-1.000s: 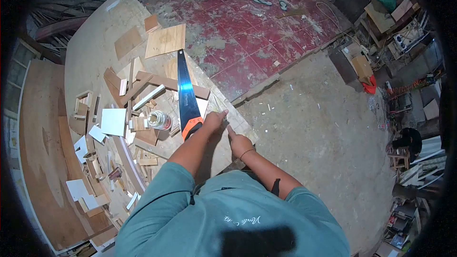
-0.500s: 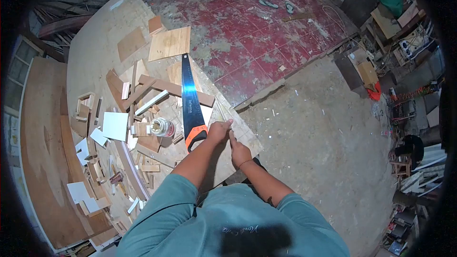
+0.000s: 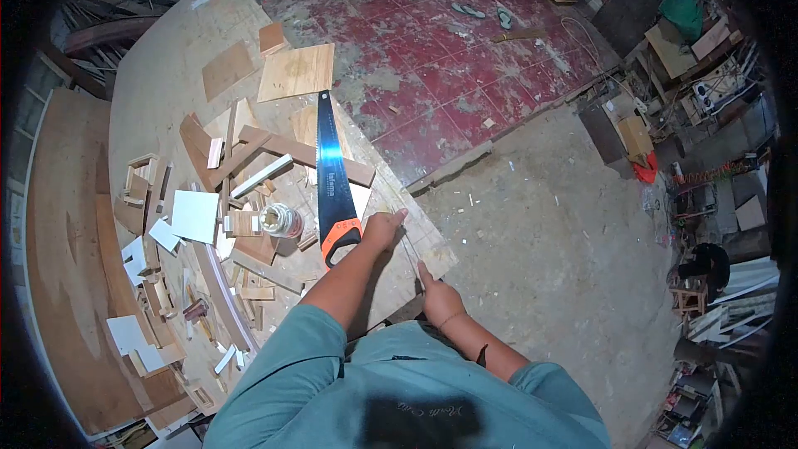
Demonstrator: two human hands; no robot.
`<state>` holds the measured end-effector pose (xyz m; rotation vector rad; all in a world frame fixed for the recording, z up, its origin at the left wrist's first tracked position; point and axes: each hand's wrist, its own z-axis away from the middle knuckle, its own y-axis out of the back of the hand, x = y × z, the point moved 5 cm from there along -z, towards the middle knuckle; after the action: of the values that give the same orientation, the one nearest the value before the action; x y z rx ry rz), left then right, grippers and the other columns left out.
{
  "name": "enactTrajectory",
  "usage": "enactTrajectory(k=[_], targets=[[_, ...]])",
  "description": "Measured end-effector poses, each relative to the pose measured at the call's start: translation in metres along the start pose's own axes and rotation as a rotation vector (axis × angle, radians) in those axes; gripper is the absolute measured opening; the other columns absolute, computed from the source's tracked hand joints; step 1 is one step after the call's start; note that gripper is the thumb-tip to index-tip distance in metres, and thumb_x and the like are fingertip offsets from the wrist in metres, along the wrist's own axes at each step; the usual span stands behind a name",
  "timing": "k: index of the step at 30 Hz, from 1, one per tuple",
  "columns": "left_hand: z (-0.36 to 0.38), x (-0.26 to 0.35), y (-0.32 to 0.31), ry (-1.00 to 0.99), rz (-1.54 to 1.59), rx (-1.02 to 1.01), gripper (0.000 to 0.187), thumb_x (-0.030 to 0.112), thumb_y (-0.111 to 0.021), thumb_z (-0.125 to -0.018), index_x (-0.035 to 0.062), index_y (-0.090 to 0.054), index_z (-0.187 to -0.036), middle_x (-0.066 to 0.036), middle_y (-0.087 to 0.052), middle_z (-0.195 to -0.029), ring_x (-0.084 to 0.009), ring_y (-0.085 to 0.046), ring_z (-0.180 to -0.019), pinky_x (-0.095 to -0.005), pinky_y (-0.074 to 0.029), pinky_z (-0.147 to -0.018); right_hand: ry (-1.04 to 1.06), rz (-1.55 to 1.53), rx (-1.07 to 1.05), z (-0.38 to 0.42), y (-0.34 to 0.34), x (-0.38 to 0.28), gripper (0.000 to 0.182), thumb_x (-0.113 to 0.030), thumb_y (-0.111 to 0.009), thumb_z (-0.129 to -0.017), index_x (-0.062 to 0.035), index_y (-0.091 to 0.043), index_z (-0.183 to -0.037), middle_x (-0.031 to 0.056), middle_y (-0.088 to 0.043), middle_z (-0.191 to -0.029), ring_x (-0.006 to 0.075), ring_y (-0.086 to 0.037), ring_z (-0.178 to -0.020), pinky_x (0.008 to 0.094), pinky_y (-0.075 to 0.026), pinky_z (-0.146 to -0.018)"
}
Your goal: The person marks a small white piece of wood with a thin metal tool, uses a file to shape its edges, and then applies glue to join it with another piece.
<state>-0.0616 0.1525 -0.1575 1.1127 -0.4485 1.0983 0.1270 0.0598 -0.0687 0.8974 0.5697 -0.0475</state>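
My left hand (image 3: 382, 231) rests closed near the right edge of the worktable, its fingertips at a thin pale strip (image 3: 410, 249) lying along the board. What its fingers hold is hidden. Nearer my body, at the table edge, my right hand (image 3: 443, 299) is closed, with its index finger pointing along the strip; I cannot make out what is in it. A handsaw (image 3: 330, 175) with an orange and black handle lies just left of my left hand, blade pointing away. Left of the saw stands an open glass jar (image 3: 281, 221).
Wood offcuts (image 3: 266, 145) and white board pieces (image 3: 195, 216) crowd the worktable (image 3: 158, 75). A square wooden panel (image 3: 297, 72) lies beyond the saw tip. Right of the table is a concrete floor (image 3: 532, 258), with red tiles (image 3: 449, 91) and sandals (image 3: 504, 17) beyond.
My right hand has moved back toward my body and slightly right, away from my left hand, exposing more of the thin strip. My left hand stays in nearly the same place.
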Motion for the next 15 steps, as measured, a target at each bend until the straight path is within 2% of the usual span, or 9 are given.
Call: enactTrajectory(k=[5, 7, 10, 12, 15], targets=[[0.003, -0.001, 0.0, 0.013, 0.019, 0.016, 0.062, 0.054, -0.054, -0.086, -0.0036, -0.062, -0.064, -0.022, -0.06, -0.062, -0.0314, -0.057, -0.059, -0.0418, -0.046, -0.064, 0.037, -0.021, 0.017, -0.066, -0.027, 0.003, 0.064, -0.008, -0.043, -0.084, -0.0104, -0.023, -0.144, 0.0271, -0.062, -0.082, 0.0413, -0.063, -0.075, 0.0492, -0.049, -0.067], [0.006, -0.001, -0.003, 0.101, 0.167, -0.014, 0.06, 0.052, -0.054, -0.086, -0.0034, -0.064, -0.066, -0.02, -0.061, -0.063, -0.0296, -0.059, -0.06, -0.041, -0.046, -0.065, 0.092, 0.024, 0.08, -0.085, -0.037, -0.002, 0.068, -0.008, -0.043, -0.084, -0.0088, -0.015, -0.146, 0.0264, -0.063, -0.082, 0.0411, -0.063, -0.074, 0.0487, -0.05, -0.069], [0.009, 0.007, 0.003, -0.009, 0.062, 0.052, 0.058, 0.051, -0.054, -0.086, -0.0033, -0.065, -0.068, -0.02, -0.062, -0.064, -0.0301, -0.06, -0.061, -0.0402, -0.047, -0.066, 0.063, 0.034, 0.036, -0.088, -0.046, 0.002, 0.071, -0.009, -0.043, -0.084, -0.0091, -0.008, -0.146, 0.0261, -0.063, -0.083, 0.0407, -0.063, -0.074, 0.0488, -0.05, -0.069], [0.007, 0.006, 0.003, 0.037, 0.054, 0.02, 0.059, 0.051, -0.054, -0.086, -0.0031, -0.065, -0.068, -0.02, -0.062, -0.065, -0.0306, -0.061, -0.063, -0.0407, -0.047, -0.067, 0.088, 0.06, 0.08, -0.081, -0.045, 0.005, 0.07, -0.009, -0.042, -0.085, -0.0105, -0.01, -0.147, 0.026, -0.063, -0.084, 0.0405, -0.063, -0.074, 0.0494, -0.05, -0.067], [0.005, 0.001, 0.002, 0.04, 0.076, 0.021, 0.06, 0.053, -0.053, -0.086, -0.0034, -0.064, -0.067, -0.021, -0.062, -0.065, -0.0312, -0.061, -0.064, -0.0416, -0.046, -0.067, 0.012, 0.04, 0.021, -0.047, -0.045, 0.012, 0.067, -0.01, -0.041, -0.086, -0.015, -0.015, -0.147, 0.0254, -0.063, -0.083, 0.0396, -0.063, -0.073, 0.0494, -0.049, -0.067]])
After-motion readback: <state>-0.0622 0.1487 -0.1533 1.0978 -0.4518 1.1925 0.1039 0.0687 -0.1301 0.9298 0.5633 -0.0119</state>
